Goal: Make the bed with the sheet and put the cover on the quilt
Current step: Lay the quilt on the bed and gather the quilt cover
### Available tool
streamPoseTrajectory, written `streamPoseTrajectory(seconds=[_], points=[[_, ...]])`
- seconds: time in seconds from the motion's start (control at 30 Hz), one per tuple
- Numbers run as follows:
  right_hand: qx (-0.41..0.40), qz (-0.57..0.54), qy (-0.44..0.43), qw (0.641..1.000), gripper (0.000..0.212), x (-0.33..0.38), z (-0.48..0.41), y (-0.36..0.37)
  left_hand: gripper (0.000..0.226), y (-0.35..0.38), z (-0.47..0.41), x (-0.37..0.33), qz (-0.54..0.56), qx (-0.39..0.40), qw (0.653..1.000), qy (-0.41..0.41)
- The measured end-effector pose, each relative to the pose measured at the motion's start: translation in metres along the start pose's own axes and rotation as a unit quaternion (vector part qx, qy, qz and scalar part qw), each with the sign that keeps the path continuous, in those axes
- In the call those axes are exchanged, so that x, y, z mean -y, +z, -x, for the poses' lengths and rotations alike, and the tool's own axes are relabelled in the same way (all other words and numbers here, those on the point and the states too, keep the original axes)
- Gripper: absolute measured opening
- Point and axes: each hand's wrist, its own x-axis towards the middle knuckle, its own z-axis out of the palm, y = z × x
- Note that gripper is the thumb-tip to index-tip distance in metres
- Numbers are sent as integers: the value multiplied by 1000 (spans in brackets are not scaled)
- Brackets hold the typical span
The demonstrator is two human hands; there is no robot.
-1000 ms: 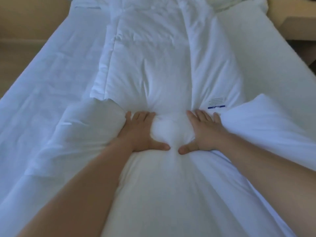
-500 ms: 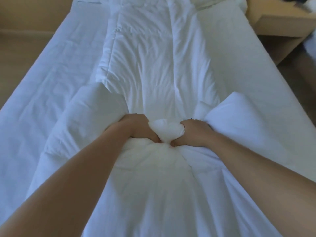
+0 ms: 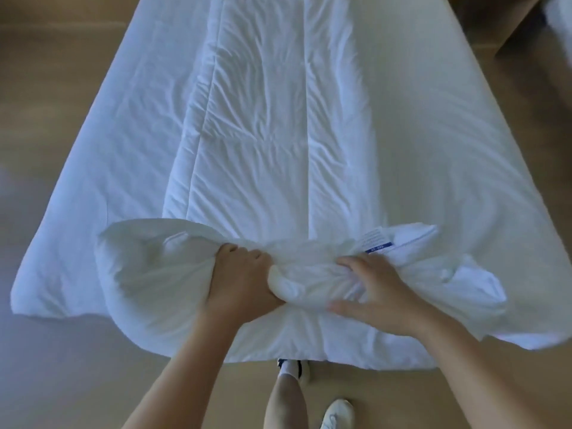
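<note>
A white quilt (image 3: pixel 278 134) lies lengthwise down the middle of the bed, folded into a narrow strip with stitched seams. Its near end is rolled and bunched into a thick wad (image 3: pixel 309 274) at the foot of the bed. My left hand (image 3: pixel 241 280) grips the left side of that wad. My right hand (image 3: pixel 377 292) clamps the right side, thumb underneath and fingers on top. A white label with blue print (image 3: pixel 376 243) sticks out just beyond my right hand. The white sheet (image 3: pixel 123 150) covers the mattress under the quilt.
Tan floor (image 3: pixel 46 88) surrounds the bed on the left and at the foot. My leg and white shoes (image 3: pixel 335 413) stand at the foot edge. A wooden bedside unit (image 3: pixel 501 20) sits at the upper right.
My hands went from flat on the quilt to gripping it. The bunched end has been drawn back to the foot of the bed, and the view now looks more steeply down.
</note>
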Motion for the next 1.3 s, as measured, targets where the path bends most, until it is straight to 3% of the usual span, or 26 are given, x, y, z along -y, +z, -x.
streamPoseTrajectory(seconds=[0.03, 0.07, 0.13, 0.17, 0.23, 0.27, 0.33, 0.37, 0.4, 0.43, 0.5, 0.53, 0.63, 0.7, 0.8, 0.87, 0.93, 0.97, 1.0, 1.1, 1.17, 1.2, 1.27, 1.3], points=[[-57, -58, 7, 997, 73, 2, 11, -1, 51, 7, 15, 1, 10, -67, 998, -1], [-167, -70, 15, 983, 71, 3, 17, -1, 48, 8, 27, -1, 13, -108, 994, -8], [-356, 3, 103, 929, 84, 6, 17, 4, 44, 9, 46, -9, 14, -130, 991, -25], [-379, -5, 177, 908, 95, 9, 14, 7, 42, 8, 54, -14, 23, -131, 991, -25], [-345, -109, 290, 886, 114, 14, 4, 14, 46, -2, 67, -22, 42, -76, 996, -18], [-323, -168, 324, 873, 119, 15, -1, 18, 57, -12, 70, -24, 40, -1, 999, -19], [-292, -234, 358, 855, 107, 13, -11, 27, 85, -30, 72, -19, 48, 171, 983, -39], [-277, -218, 354, 866, 88, 12, -14, 34, 92, -39, 70, -15, 78, 238, 966, -58], [-256, -172, 331, 892, 63, 18, -13, 40, 94, -46, 66, -14, 134, 247, 956, -83], [-231, -114, 293, 921, 43, 27, -11, 47, 92, -50, 60, -13, 191, 209, 954, -102], [-176, -44, 209, 961, 28, 51, 0, 62, 92, -48, 45, -18, 303, 124, 935, -139], [-159, -49, 174, 971, 29, 66, 8, 69, 93, -45, 38, -23, 377, 132, 901, -167], [-135, -151, 109, 973, 31, 106, 45, 107, 88, -20, 30, -25, 519, 290, 766, -244], [-82, -147, 68, 983, 29, 119, 73, 137, 65, 6, 36, -14, 494, 400, 732, -244], [-18, -218, 74, 973, 35, 112, 107, 162, 24, 45, 57, -9, 448, 448, 750, -192], [-129, -322, 171, 922, 53, 95, 113, 162, 17, 58, 82, -15, 437, 416, 782, -158], [-271, -313, 285, 865, 82, 74, 103, 160, 19, 62, 116, -18, 375, 369, 843, -109], [-277, -314, 331, 845, 100, 63, 92, 157, 21, 64, 134, -17, 350, 342, 867, -96], [-251, -341, 366, 829, 113, 54, 80, 157, 23, 64, 150, -16, 353, 332, 869, -101], [-162, -466, 408, 768, 107, 52, 39, 158, 30, 58, 175, -12, 371, 366, 843, -133], [-193, -452, 387, 780, 83, 63, 18, 163, 19, 49, 170, -7, 343, 391, 841, -146], [-210, -427, 373, 796, 75, 71, 12, 166, 34, 47, 164, -3, 337, 403, 836, -160], [-220, -422, 330, 815, 69, 91, 4, 174, 88, 55, 148, 4, 361, 401, 819, -193], [-215, -425, 308, 823, 68, 99, 1, 177, 101, 61, 140, 7, 384, 392, 811, -203]])
